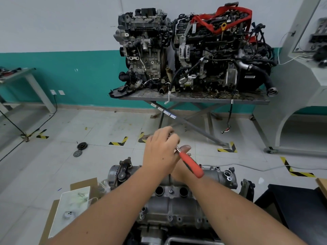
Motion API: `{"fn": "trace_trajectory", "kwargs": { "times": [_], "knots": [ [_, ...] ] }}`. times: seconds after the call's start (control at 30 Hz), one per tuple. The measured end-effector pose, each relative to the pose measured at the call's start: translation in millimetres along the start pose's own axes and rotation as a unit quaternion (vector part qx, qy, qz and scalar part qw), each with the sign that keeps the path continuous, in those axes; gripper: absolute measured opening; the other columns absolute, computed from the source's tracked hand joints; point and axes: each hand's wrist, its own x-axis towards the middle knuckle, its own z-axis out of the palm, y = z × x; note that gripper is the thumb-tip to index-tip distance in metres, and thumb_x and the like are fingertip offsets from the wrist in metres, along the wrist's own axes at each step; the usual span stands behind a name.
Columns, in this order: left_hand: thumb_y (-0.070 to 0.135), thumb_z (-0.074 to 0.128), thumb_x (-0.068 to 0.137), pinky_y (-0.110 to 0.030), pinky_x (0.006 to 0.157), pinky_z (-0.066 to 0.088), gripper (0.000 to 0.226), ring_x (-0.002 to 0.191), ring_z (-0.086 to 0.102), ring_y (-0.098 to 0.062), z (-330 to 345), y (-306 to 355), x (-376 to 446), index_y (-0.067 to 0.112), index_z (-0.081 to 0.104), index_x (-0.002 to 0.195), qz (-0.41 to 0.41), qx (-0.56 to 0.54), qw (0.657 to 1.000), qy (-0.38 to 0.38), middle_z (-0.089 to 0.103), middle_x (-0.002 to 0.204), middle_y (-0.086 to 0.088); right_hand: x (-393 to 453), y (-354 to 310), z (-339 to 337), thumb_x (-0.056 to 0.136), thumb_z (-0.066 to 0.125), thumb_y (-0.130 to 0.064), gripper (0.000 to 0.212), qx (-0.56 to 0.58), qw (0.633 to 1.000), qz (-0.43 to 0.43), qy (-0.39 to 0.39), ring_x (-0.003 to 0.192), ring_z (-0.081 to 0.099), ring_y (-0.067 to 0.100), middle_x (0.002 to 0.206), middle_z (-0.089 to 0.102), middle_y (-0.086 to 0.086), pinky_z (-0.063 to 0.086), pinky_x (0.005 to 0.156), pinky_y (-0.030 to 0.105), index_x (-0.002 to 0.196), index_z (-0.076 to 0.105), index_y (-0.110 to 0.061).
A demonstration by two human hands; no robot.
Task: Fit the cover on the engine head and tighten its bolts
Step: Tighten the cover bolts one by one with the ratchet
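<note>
Above the far end of the grey cast-metal engine cover (174,207), I see my two hands meet around a ratchet wrench with an orange-red handle (191,164). My left hand (160,151) lies on top, its fingers curled over the wrench's metal head end, so its grip is closed on the tool. My right hand (183,167) sits underneath and is mostly hidden; only its thumb shows beside the steel neck of the wrench, with the handle slanting down across the wrist. I take that grip as closed on the handle, though the fingers themselves I cannot see.

The cover lies on the engine head directly below my forearms, running away from me, with two round dark openings in its top and small bolts (170,191) along its flanges. Whether they are seated tight I cannot tell. The wrench is lifted clear of the cover, not touching any bolt that I can make out.

At the left of the engine sits an open cardboard box (74,200). Across the tiled floor, against the teal-and-white wall, a steel surface (194,99) on crossed legs carries two complete engines (191,48) side by side.
</note>
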Motion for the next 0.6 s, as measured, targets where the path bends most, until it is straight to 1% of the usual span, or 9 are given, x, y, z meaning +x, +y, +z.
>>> {"fn": "trace_trajectory", "kwargs": {
  "times": [0.03,0.07,0.17,0.2,0.27,0.33,0.37,0.47,0.6],
  "knots": [
    [0.055,0.050,0.091,-0.042,0.087,0.048,0.048,0.115,0.056,-0.030,5,3,-5,0.010,0.066,0.100,-0.046,-0.065,0.997,-0.002,0.057,0.131,-0.009,-1,1,-1,0.108,0.035,-0.012,0.033,0.027,1.000,-0.003,0.013,0.098,0.052,-0.003,0.110,0.049,-0.015,0.038,0.083,-0.001,0.137,0.049,-0.007],
    [0.056,0.044,0.093,-0.039,0.095,0.047,0.052,0.127,0.051,-0.026,8,5,-9,0.012,0.062,0.116,-0.086,-0.137,0.987,-0.002,0.047,0.145,-0.005,-3,2,-2,0.107,0.040,-0.017,0.030,0.051,0.999,0.006,0.010,0.097,0.056,-0.003,0.113,0.054,-0.012,0.044,0.085,0.005,0.132,0.053,-0.011],
    [0.058,0.033,0.101,-0.018,0.108,0.037,0.051,0.137,0.043,-0.006,14,17,-10,0.029,0.044,0.141,-0.187,-0.354,0.914,0.061,0.036,0.155,0.008,1,1,-6,0.093,0.052,-0.021,0.024,0.010,0.998,0.047,-0.052,0.106,0.065,0.024,0.114,0.068,0.006,0.052,0.096,0.039,0.116,0.060,-0.016],
    [0.059,0.032,0.100,-0.015,0.105,0.038,0.047,0.132,0.048,-0.002,14,22,-8,0.036,0.044,0.139,-0.257,-0.408,0.873,0.070,0.046,0.149,0.007,4,0,-5,0.092,0.051,-0.021,0.030,-0.020,0.998,0.047,-0.045,0.114,0.062,0.029,0.121,0.066,0.009,0.050,0.099,0.044,0.121,0.059,-0.015],
    [0.063,0.027,0.094,-0.025,0.101,0.042,0.053,0.116,0.061,-0.002,15,28,0,0.036,0.060,0.126,-0.411,-0.488,0.768,0.060,0.070,0.120,0.011,4,-2,-4,0.098,0.045,-0.024,0.035,-0.015,0.998,0.039,-0.044,0.122,0.056,0.035,0.131,0.061,0.014,0.046,0.103,0.048,0.130,0.055,-0.011],
    [0.057,0.027,0.100,-0.038,0.097,0.044,0.054,0.096,0.070,-0.006,12,28,6,0.023,0.066,0.113,-0.488,-0.533,0.688,0.068,0.077,0.096,0.007,2,-4,-6,0.098,0.046,-0.030,0.033,-0.047,0.997,0.052,-0.040,0.116,0.059,0.034,0.126,0.063,0.013,0.049,0.098,0.045,0.125,0.057,-0.014],
    [0.051,0.029,0.104,-0.040,0.092,0.044,0.048,0.087,0.072,-0.007,9,26,9,0.019,0.064,0.109,-0.498,-0.549,0.667,0.076,0.078,0.089,0.003,3,-3,-6,0.097,0.048,-0.032,0.031,-0.056,0.996,0.064,-0.037,0.112,0.060,0.033,0.123,0.065,0.012,0.050,0.095,0.044,0.121,0.058,-0.015],
    [0.040,0.038,0.105,-0.040,0.084,0.043,0.032,0.079,0.073,-0.009,0,17,16,0.020,0.060,0.095,-0.486,-0.559,0.671,0.037,0.077,0.085,-0.001,3,-1,-6,0.101,0.041,-0.036,0.033,-0.055,0.995,0.076,-0.025,0.110,0.060,0.032,0.123,0.065,0.013,0.049,0.095,0.041,0.118,0.057,-0.014],
    [0.034,0.041,0.102,-0.045,0.091,0.045,0.026,0.089,0.073,-0.014,-3,6,15,0.019,0.060,0.095,-0.454,-0.551,0.699,-0.034,0.077,0.091,-0.003,8,-1,-4,0.104,0.032,-0.036,0.036,-0.048,0.995,0.083,-0.029,0.113,0.059,0.033,0.124,0.064,0.015,0.048,0.094,0.040,0.118,0.056,-0.012]
  ]
}}
